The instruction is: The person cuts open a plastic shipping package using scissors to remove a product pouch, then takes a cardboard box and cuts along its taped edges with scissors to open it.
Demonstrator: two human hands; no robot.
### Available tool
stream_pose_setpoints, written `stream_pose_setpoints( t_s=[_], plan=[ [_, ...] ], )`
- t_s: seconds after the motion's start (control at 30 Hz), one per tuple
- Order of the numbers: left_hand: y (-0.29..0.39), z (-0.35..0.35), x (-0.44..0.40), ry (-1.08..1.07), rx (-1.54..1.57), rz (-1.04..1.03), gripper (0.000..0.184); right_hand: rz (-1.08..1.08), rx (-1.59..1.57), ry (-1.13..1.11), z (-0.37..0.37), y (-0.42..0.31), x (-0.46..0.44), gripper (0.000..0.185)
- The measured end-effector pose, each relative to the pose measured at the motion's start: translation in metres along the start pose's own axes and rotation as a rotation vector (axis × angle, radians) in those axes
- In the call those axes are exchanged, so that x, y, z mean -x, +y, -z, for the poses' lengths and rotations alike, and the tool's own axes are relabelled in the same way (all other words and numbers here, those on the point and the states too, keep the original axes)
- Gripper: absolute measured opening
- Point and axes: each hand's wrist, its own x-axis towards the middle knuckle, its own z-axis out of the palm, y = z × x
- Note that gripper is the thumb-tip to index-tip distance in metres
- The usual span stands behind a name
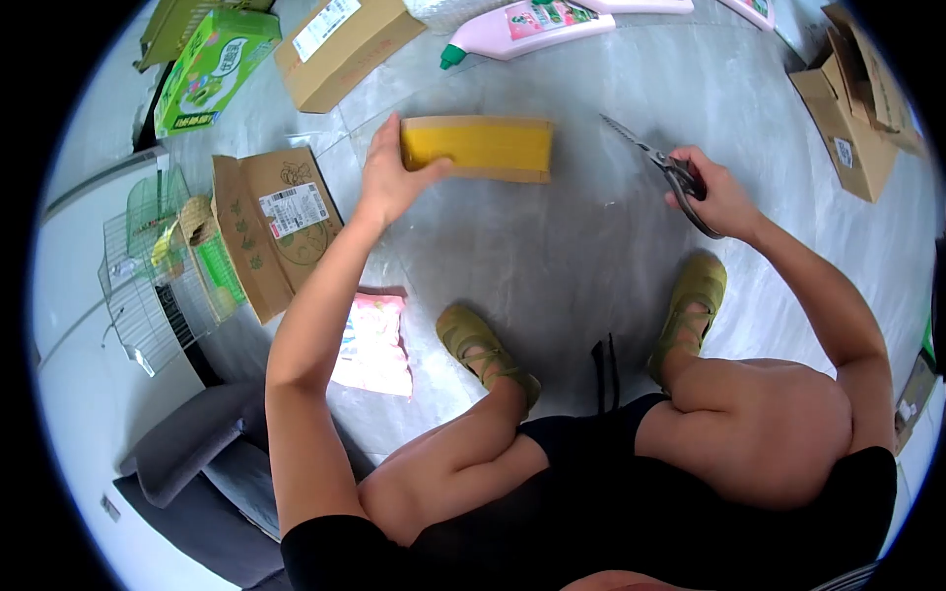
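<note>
A small cardboard box [493, 148] with a wide yellow tape strip along its face rests on the grey floor in front of me. My left hand [392, 177] grips its left end, thumb on the near side and fingers round the far side. To the right, my right hand [717, 197] is closed round the dark handles of a pair of scissors [645, 148]. The scissors' blades point up and left toward the box, apart from it, with the tip in the air or over the floor; I cannot tell which.
Left of me stand an opened cardboard box [271, 227] and a wire cage [148, 266]. A pink packet [374, 345] lies by my left foot. Farther off are a green carton [217, 74], a brown box [345, 49], pink bottles [527, 32] and another opened box [852, 118].
</note>
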Motion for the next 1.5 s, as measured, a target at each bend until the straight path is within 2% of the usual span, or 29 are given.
stream_pose_setpoints(
  t_s=[0.07, 0.1, 0.2, 0.3, 0.4, 0.5, 0.6, 0.8, 0.9, 1.0, 1.1, 1.2, 1.3, 1.4, 1.5],
  plan=[
    [0.05, 0.008, 0.009, -0.012, -0.313, -0.339, 0.103, 0.161, 0.101, 0.128, -0.004, -0.018, 0.003, 0.058],
    [0.069, 0.004, 0.011, -0.015, -0.467, -0.507, 0.108, 0.13, 0.165, 0.083, 0.0, -0.03, 0.002, 0.059],
    [0.087, -0.024, 0.006, -0.057, -0.517, -0.676, 0.11, 0.27, 0.467, 0.098, 0.005, -0.049, -0.002, 0.059],
    [0.08, -0.043, -0.018, -0.136, -0.544, -0.51, 0.098, 0.357, 0.581, 0.154, 0.008, -0.067, -0.003, 0.06],
    [0.077, -0.041, -0.025, -0.138, -0.406, -0.525, 0.083, 0.394, 0.663, 0.206, 0.013, -0.076, -0.008, 0.06],
    [0.081, -0.04, -0.023, -0.156, -0.408, -0.451, 0.076, 0.417, 0.714, 0.241, 0.018, -0.082, -0.012, 0.061],
    [0.084, -0.04, -0.022, -0.179, -0.449, -0.436, 0.081, 0.435, 0.82, 0.25, 0.021, -0.084, -0.019, 0.062],
    [0.089, -0.039, -0.023, -0.186, -0.449, -0.439, 0.078, 0.447, 0.915, 0.214, 0.024, -0.089, -0.031, 0.064],
    [0.087, -0.043, -0.023, -0.129, -0.45, -0.498, 0.069, 0.447, 0.965, 0.215, 0.025, -0.09, -0.034, 0.062],
    [0.087, -0.045, -0.022, -0.087, -0.477, -0.526, 0.068, 0.46, 0.981, 0.202, 0.028, -0.093, -0.035, 0.059],
    [0.092, -0.046, -0.019, -0.109, -0.515, -0.471, 0.067, 0.386, 1.0, 0.156, 0.03, -0.099, -0.035, 0.056],
    [0.097, -0.044, -0.019, -0.159, -0.562, -0.449, 0.076, 0.43, 1.017, 0.147, 0.036, -0.102, -0.036, 0.051],
    [0.103, -0.044, -0.02, -0.151, -0.587, -0.469, 0.075, 0.506, 1.097, 0.164, 0.044, -0.108, -0.04, 0.048],
    [0.105, -0.045, -0.02, -0.152, -0.602, -0.449, 0.076, 0.5, 1.138, 0.13, 0.048, -0.111, -0.046, 0.05],
    [0.106, -0.045, -0.02, -0.166, -0.607, -0.431, 0.077, 0.462, 1.095, 0.069, 0.05, -0.114, -0.051, 0.063]
  ],
)
